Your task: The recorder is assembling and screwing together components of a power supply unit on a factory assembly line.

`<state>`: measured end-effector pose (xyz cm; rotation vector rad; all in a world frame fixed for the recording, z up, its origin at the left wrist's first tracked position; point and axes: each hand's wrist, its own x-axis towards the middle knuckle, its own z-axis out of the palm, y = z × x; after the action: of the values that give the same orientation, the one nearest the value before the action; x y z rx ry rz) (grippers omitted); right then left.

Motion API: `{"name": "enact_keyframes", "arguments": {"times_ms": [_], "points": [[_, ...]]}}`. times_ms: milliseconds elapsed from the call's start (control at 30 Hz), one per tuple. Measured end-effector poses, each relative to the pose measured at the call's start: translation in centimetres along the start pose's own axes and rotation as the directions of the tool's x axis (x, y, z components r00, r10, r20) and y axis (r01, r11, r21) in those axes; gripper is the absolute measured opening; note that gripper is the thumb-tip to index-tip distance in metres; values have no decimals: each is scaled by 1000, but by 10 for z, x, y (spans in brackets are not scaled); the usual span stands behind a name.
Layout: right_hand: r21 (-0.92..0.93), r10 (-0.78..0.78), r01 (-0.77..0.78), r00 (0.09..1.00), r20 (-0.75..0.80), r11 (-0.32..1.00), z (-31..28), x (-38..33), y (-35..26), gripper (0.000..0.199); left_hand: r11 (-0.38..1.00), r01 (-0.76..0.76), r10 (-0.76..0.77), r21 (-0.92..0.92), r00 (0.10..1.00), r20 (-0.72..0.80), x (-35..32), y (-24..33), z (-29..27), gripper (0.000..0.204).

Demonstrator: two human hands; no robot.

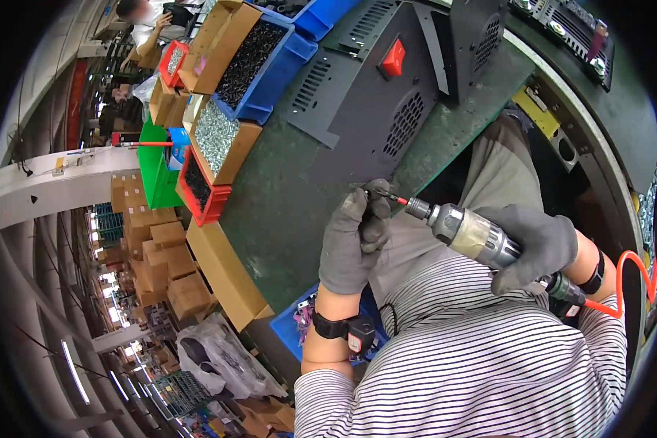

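Observation:
Both of my hands wear grey gloves. My right hand is wrapped round a pneumatic screwdriver, whose red air hose curves away at the right. The tool's red-collared bit points left toward my left hand. Its thumb and fingers are pinched together at the tip of the bit, round something small and dark that I cannot make out. Just beyond the hands stands a black sheet-metal housing on the green work surface. It carries a red rocker switch and a honeycomb vent.
Left of the housing are a blue bin of black parts, a carton of silvery screws and a red bin of dark screws. A blue tray lies under my left forearm. Another metal assembly is at upper right.

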<state>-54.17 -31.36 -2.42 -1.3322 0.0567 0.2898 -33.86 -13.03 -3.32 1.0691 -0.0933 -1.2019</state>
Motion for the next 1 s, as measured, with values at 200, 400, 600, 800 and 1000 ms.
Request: {"name": "enact_keyframes", "arguments": {"times_ms": [200,400,600,800,1000], "points": [[-36,-38,38,999,-22,999,-2,-7,2,60,1000,4,-4,16,1000,0,2,-2,13,33],[-26,-23,24,1000,9,999,-6,-10,2,59,988,-50,58,149,997,-50,-1,-2,15,35],[-63,-69,74,994,81,995,-8,-12,6,56,900,-102,80,424,994,69,-6,4,5,36],[58,-99,98,995,8,993,-5,-17,8,62,606,-361,180,709,930,319,-7,-18,6,28],[-45,58,-67,980,-191,997,-13,-31,15,51,286,-201,476,937,879,43,11,-9,9,29]]}}
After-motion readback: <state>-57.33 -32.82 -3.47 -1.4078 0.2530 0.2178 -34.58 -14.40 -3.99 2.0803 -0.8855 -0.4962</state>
